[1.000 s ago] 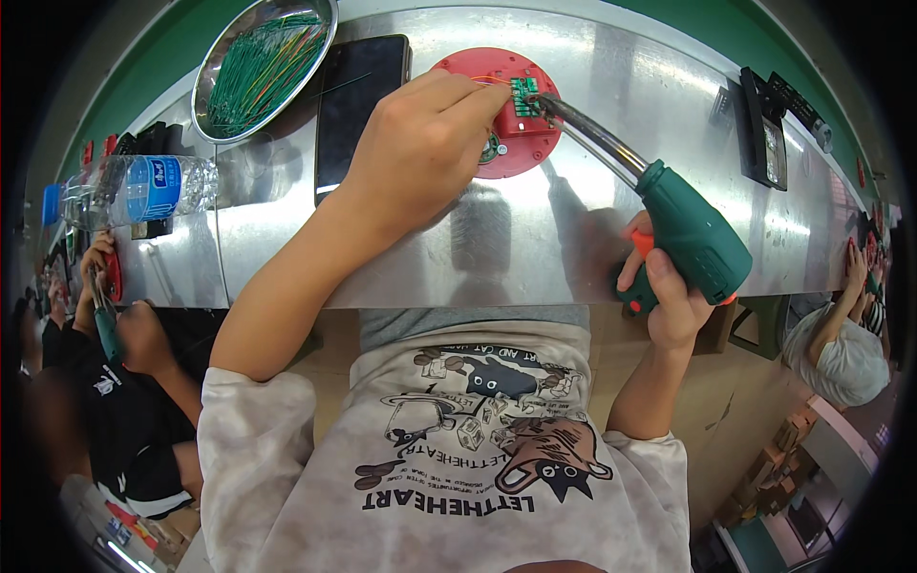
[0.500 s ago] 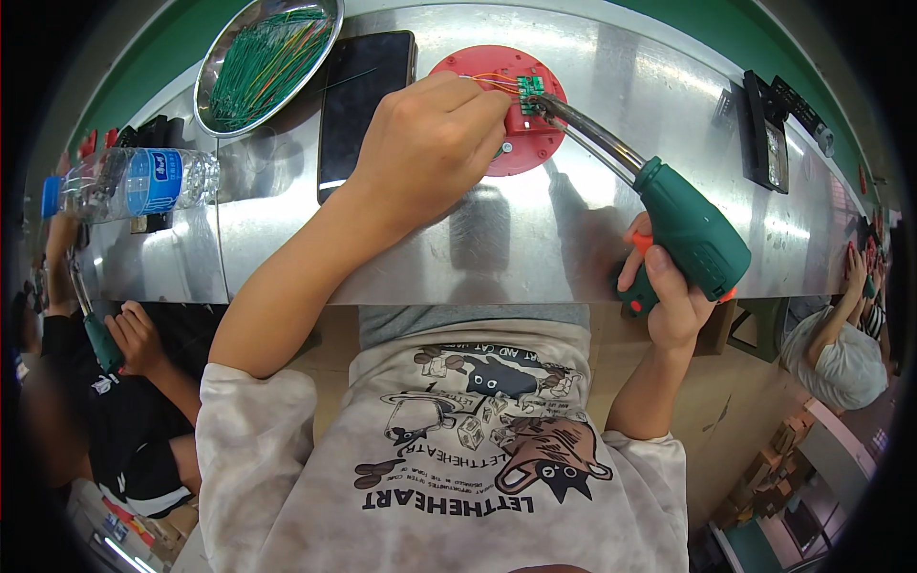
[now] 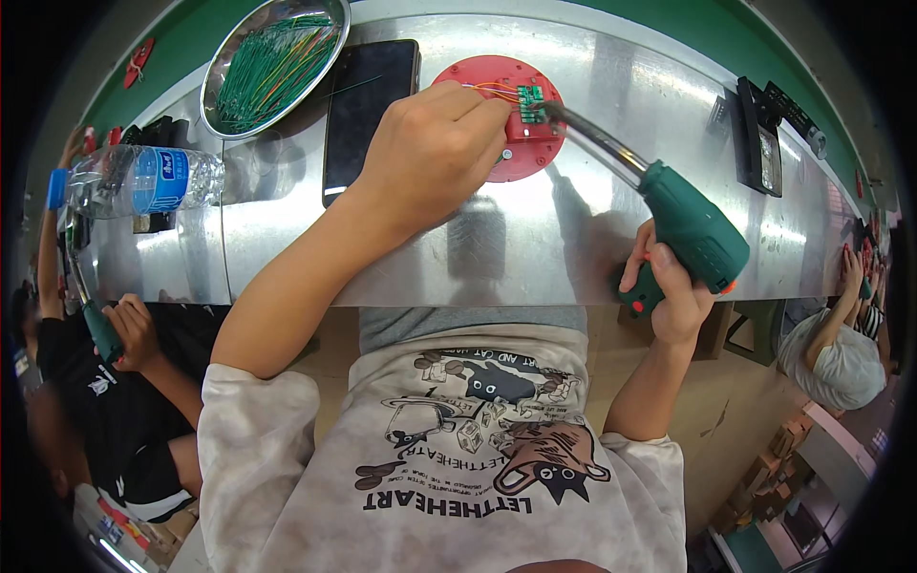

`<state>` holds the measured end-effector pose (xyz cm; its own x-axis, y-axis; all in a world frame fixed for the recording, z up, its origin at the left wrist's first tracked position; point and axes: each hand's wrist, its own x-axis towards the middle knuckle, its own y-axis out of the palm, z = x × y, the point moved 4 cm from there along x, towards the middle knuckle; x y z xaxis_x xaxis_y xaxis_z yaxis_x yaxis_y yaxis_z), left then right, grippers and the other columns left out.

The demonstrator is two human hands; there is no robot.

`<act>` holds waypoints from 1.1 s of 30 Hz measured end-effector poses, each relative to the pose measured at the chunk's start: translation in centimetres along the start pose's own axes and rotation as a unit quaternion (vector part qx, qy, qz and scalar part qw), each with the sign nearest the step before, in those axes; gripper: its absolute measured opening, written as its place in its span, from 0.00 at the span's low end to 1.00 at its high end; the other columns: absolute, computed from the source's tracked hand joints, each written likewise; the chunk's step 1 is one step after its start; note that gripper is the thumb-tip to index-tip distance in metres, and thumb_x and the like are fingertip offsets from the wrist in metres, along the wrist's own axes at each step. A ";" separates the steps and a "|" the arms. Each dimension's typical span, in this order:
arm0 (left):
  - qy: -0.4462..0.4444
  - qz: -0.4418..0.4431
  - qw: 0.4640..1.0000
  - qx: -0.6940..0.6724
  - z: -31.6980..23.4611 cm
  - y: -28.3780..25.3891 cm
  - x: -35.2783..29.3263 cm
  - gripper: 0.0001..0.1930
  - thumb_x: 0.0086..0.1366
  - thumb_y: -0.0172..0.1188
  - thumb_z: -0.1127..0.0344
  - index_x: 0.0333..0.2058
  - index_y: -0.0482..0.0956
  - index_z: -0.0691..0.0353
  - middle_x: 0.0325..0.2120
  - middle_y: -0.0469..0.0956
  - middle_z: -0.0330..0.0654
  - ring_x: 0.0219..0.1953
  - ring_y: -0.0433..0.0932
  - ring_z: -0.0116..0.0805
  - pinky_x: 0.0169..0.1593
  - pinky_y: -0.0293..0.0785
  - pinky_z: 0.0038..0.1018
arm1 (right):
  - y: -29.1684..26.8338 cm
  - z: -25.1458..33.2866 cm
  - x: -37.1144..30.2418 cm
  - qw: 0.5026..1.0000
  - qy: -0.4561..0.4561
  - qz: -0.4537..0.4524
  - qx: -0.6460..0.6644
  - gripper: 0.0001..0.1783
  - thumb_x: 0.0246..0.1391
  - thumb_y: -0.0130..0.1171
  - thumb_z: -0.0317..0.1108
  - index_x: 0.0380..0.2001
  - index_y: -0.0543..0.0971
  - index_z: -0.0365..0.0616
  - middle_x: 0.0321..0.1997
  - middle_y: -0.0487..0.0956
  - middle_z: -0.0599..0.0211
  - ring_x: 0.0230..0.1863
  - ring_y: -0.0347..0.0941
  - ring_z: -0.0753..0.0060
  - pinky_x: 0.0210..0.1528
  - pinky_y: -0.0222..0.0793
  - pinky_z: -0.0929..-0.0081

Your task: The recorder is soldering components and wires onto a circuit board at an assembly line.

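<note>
An electronics workshop: a long silvery metal desk (image 3: 659, 105) carries an oval steel bowl (image 3: 215, 81) of thin wires; a green pistol-shaped soldering tool (image 3: 702, 229) meets a small green circuit board (image 3: 527, 95).

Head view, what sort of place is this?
Probably an electronics assembly workshop: there's a green circuit board, what looks like a soldering gun, and a co-worker holding a similar tool.

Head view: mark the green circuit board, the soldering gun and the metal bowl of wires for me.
Green circuit board (image 3: 531, 103), head view: middle of its face.
Soldering gun (image 3: 698, 227), head view: side of its green housing.
Metal bowl (image 3: 223, 68), head view: bare inner wall, left side.
</note>
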<state>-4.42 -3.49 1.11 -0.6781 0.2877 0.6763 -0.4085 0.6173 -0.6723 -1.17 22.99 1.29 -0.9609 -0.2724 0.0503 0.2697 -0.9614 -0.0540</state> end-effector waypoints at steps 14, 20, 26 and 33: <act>0.005 0.008 1.000 0.012 0.0 0.0 0.0 0.04 0.55 0.62 0.72 0.26 0.76 0.62 0.21 0.74 0.43 0.27 0.77 0.42 0.30 0.74 0.37 | -2.5 -0.5 -0.7 0.986 -0.074 -0.124 0.079 0.19 0.62 0.51 0.37 0.43 0.71 0.27 0.35 0.75 0.47 0.15 0.72 0.72 0.14 0.69 0.75; 0.003 -0.022 1.000 0.015 -0.6 -0.1 0.6 0.06 0.54 0.64 0.71 0.31 0.79 0.62 0.28 0.76 0.45 0.30 0.77 0.43 0.32 0.75 0.36 | -3.5 -0.6 -0.5 0.978 -0.082 -0.146 0.127 0.18 0.63 0.50 0.37 0.41 0.72 0.28 0.35 0.75 0.47 0.14 0.70 0.72 0.14 0.68 0.75; 0.019 0.106 0.990 0.085 -2.1 -1.1 3.6 0.25 0.48 0.68 0.56 0.46 0.78 0.58 0.43 0.78 0.50 0.43 0.75 0.51 0.51 0.69 0.43 | -6.1 -0.3 -0.7 0.963 -0.088 -0.235 0.097 0.16 0.63 0.51 0.38 0.41 0.73 0.32 0.36 0.76 0.53 0.15 0.70 0.73 0.15 0.66 0.74; -0.020 0.079 0.950 0.300 8.7 4.2 13.8 0.25 0.54 0.62 0.61 0.52 0.77 0.56 0.47 0.77 0.53 0.51 0.73 0.56 0.52 0.69 0.47 | -9.1 -2.1 -1.1 0.912 -0.068 -0.288 0.284 0.16 0.67 0.48 0.42 0.39 0.73 0.37 0.37 0.76 0.58 0.18 0.67 0.76 0.19 0.64 0.75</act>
<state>-20.79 -3.32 5.02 -0.7781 0.3056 0.5488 -0.5666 0.0358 -0.8232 -2.74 32.15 -0.38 -0.9473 0.3189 0.0316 -0.2515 -0.8007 0.5437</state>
